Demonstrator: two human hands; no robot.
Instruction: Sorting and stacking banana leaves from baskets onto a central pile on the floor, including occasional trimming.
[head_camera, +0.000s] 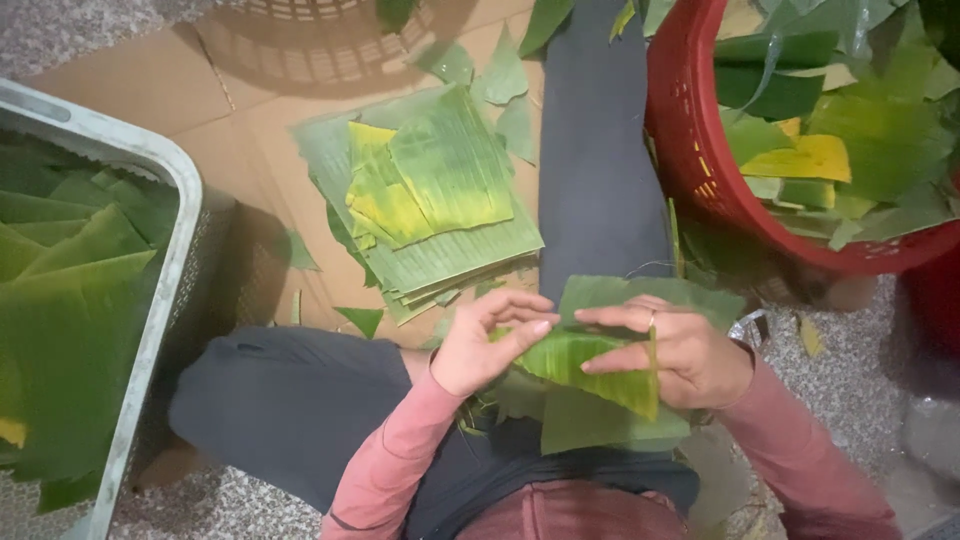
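Seated person folding a banana leaf piece over the lap.
A grey crate (150, 330) of green leaves is standing left of the hands; a red basket (690, 150) of leaf scraps is sitting beyond the right hand; a stack of cut leaves (440, 200) is lying on cardboard (150, 90) ahead of both hands. The left hand (480, 345) and right hand (680, 355) are working close together, both pinching the leaf piece (590, 365), fingers pressing along its fold, just above the dark trousers.
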